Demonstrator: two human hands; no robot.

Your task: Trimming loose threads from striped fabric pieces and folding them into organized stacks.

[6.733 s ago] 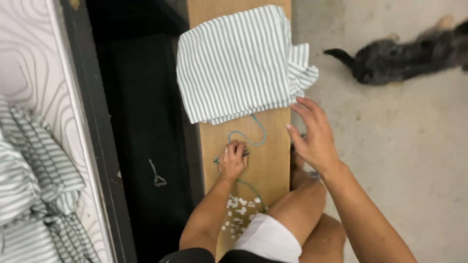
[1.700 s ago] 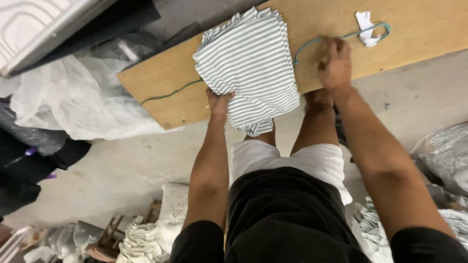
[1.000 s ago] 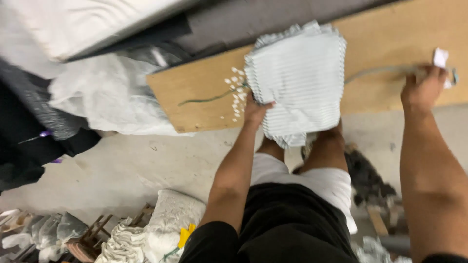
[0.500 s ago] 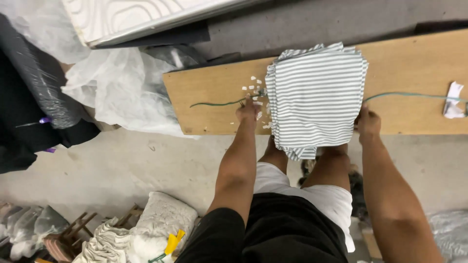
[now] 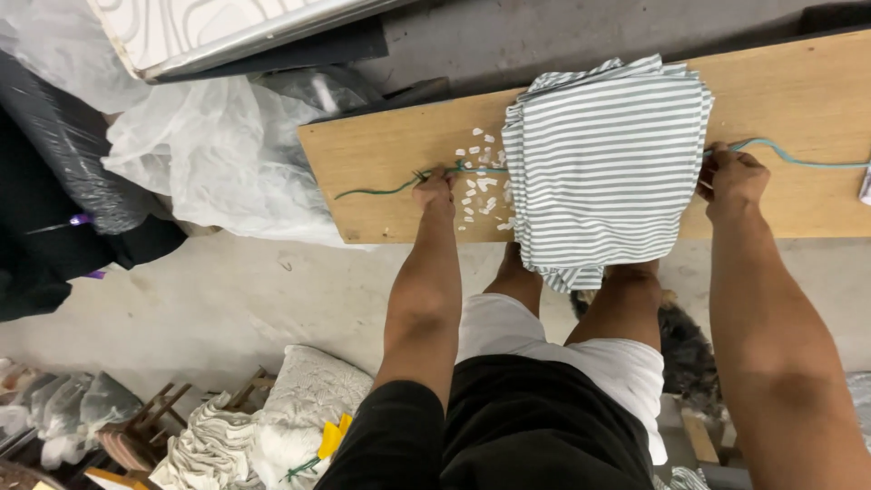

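The green cord (image 5: 381,189) runs across the wooden bench (image 5: 381,154), passes under a folded stack of grey-and-white striped cloth (image 5: 606,168) and comes out on the far side as a paler teal length that curves away toward the frame's right edge. We see our left hand (image 5: 435,189) closed in a fist on the cord just left of the stack, its grip pressed together around the strand, with the free end trailing off to the left over the bare wood. Our right hand (image 5: 731,177) is closed on the cord at the stack's right edge, its grip likewise pinching the strand, knuckles up. The two hands lie well apart, with the cloth between them.

The striped cloth sits on the bench with its near edge hanging over the front, above our knees. Small white scraps (image 5: 479,181) are scattered on the wood between the left hand and the stack, some touching the cloth's edge. A bit of white at the right frame edge is too cut off to tell.

Past the bench's left end lies a heap of clear plastic sheeting (image 5: 227,154), and beside it black wrapped bundles (image 5: 63,172). On the concrete floor (image 5: 227,299) near our left side rests a white textured cushion (image 5: 313,390) with crumpled fabric. A dark furry animal (image 5: 685,349) shows behind our right leg.
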